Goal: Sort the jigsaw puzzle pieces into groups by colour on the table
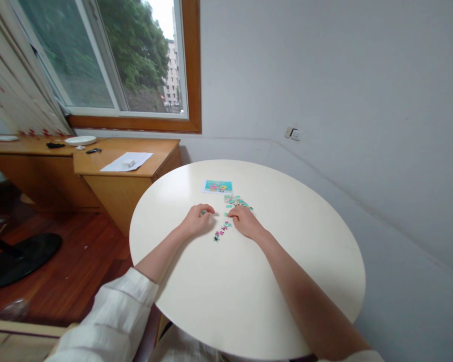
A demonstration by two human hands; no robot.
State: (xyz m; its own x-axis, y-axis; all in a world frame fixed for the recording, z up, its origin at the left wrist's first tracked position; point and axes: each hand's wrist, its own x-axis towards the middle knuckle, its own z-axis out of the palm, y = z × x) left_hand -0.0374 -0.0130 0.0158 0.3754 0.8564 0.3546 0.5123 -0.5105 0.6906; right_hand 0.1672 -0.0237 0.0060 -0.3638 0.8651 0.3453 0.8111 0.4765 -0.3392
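White and smooth, the round table (230, 291) spreads beneath the person's fingers. The left hand (197, 221) curls, thumb close to forefinger; the right hand (246, 222) bends its bunched fingers toward the tabletop. Beyond both hands' fingers lies a picture card (218, 186); nearer, just past the right fingers, spreads a loose pile of puzzle pieces (234, 201). On the person's side of the fingertips, a slanting row of pieces (221, 233) runs between the hands. Smallest, a green piece (225, 214) sits just beside the right fingertips, and a green bit (203, 213) shows within the left curl; whether either is gripped cannot be told. Such small pieces probably handle best pinched lightly by their edges, wrists clear of the row.
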